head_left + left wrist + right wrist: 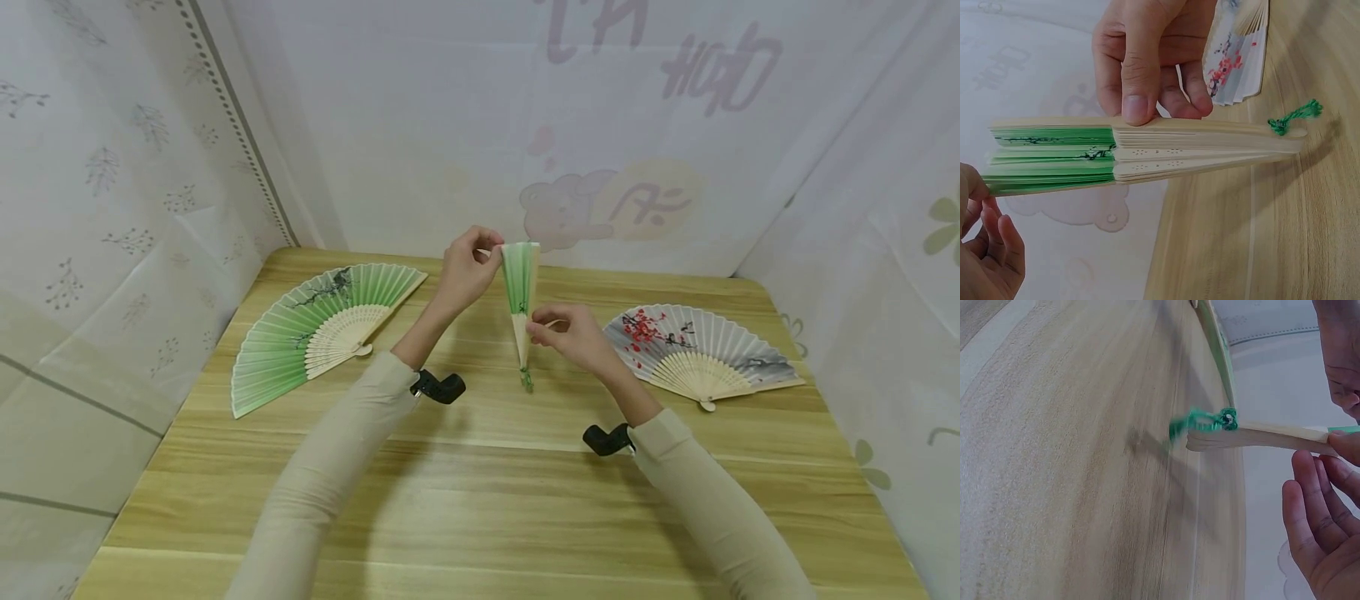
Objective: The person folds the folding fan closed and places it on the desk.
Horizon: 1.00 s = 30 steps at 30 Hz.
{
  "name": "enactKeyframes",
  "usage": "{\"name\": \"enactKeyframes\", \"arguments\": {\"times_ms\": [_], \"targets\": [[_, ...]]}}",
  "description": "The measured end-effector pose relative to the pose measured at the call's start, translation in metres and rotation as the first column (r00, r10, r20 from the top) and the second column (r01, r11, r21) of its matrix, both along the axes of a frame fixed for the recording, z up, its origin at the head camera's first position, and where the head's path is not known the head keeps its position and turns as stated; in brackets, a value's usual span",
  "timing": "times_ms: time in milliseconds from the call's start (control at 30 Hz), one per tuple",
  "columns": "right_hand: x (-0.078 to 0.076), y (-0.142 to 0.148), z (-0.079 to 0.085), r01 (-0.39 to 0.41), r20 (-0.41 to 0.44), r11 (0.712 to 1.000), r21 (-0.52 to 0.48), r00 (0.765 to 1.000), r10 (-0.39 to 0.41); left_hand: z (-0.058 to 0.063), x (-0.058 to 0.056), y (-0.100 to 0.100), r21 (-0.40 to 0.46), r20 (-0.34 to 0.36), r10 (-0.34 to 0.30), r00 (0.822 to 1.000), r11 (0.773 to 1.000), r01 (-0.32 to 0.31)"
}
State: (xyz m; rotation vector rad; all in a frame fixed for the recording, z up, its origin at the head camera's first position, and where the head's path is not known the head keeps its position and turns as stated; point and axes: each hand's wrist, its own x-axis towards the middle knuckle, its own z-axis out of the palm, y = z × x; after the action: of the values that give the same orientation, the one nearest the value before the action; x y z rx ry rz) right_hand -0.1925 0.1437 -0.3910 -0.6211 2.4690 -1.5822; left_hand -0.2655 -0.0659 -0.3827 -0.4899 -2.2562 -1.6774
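A green folding fan (pixel 519 279), nearly folded, stands upright in the air above the table, its ribs slightly parted in the left wrist view. My left hand (pixel 471 265) pinches the upper corner of its green leaf between thumb and fingers. Lower down, my right hand (pixel 573 337) pinches the pale ribs (pixel 1204 140) from the right side, with thumb and fingers on the outer stick. A green cord tassel (pixel 1200 422) hangs from the pivot end, blurred in the right wrist view. The far side of the leaf is hidden.
An open green fan (pixel 277 354) lies spread on the wooden table (pixel 465 517) at the left. To the right lies an open grey-white fan (pixel 693 333) with red blossoms. A printed white cloth (pixel 390 125) hangs behind the table.
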Motion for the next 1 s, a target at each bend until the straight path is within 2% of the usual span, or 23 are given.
{"name": "enactKeyframes", "arguments": {"times_ms": [167,333,533,667,867,1000], "targets": [[0.001,-0.002,0.000,-0.018,-0.014,1.000,-0.003,1.000,0.018,-0.001,0.000,0.001,0.000,0.019,-0.008,1.000,1.000,0.008],[0.000,0.000,-0.005,-0.019,-0.018,1.000,-0.008,1.000,0.019,0.001,0.004,-0.003,0.033,0.071,-0.078,0.994,0.997,0.075],[-0.015,0.005,-0.034,-0.020,-0.008,0.998,-0.064,1.000,0.020,0.001,0.008,-0.006,0.091,0.126,-0.162,0.979,0.984,0.151],[-0.018,0.008,-0.043,-0.027,-0.003,0.995,-0.093,1.000,0.027,0.001,0.008,-0.006,0.104,0.116,-0.151,0.982,0.985,0.139],[-0.015,0.010,-0.041,-0.066,-0.002,0.987,-0.150,0.998,0.066,0.000,0.008,-0.005,0.087,0.086,-0.097,0.992,0.992,0.089],[-0.014,0.010,-0.040,-0.090,-0.032,0.985,-0.150,0.996,0.086,0.000,0.008,-0.004,0.084,0.072,-0.096,0.993,0.992,0.090]]}}
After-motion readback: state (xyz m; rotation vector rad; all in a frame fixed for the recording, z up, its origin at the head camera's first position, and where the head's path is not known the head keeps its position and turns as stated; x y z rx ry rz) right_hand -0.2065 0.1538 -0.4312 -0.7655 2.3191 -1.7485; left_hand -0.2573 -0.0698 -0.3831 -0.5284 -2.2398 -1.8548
